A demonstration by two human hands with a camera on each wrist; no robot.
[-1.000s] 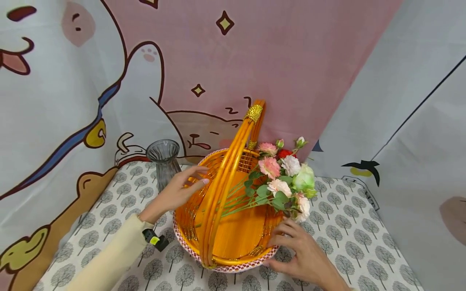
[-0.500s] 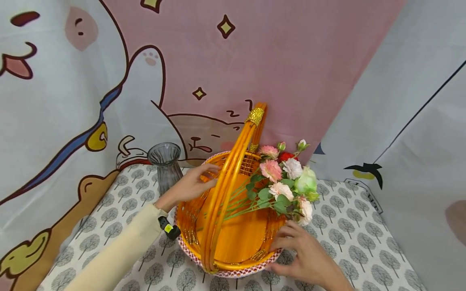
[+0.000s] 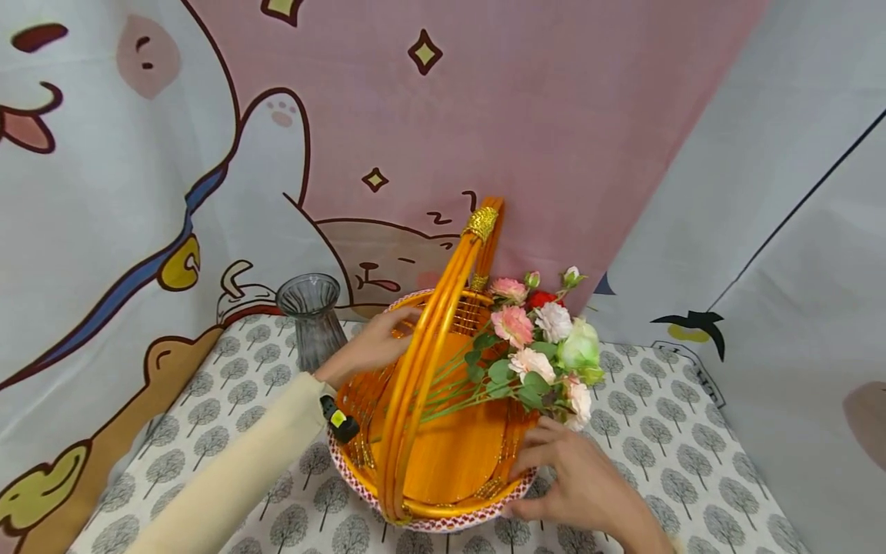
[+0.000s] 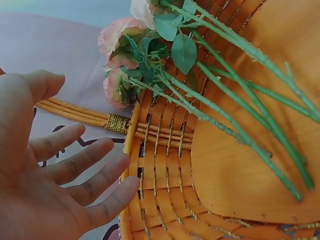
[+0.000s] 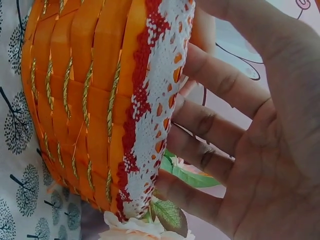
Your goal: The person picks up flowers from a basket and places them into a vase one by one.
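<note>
In the head view, an orange woven basket (image 3: 453,462) with a tall arched handle (image 3: 443,323) stands on the table. Artificial flowers (image 3: 529,362) in pink, white, red and pale green lie in it, their stems (image 4: 240,95) across its floor and their blooms over the right rim. My left hand (image 3: 374,342) reaches over the basket's left side behind the handle, its fingers spread and holding nothing in the left wrist view. My right hand (image 3: 574,477) holds the front right rim, fingers inside and thumb outside, against the red and white lace trim (image 5: 150,120).
Just left of the basket stands a grey ribbed glass vase (image 3: 314,323). A tree-print cloth (image 3: 664,454) covers the table. Behind hangs a cartoon-print backdrop (image 3: 554,138), close to the basket's handle.
My left hand has moved right, from over the left rim to farther in behind the handle. The right hand stays at the rim, and the basket and flowers keep their places.
</note>
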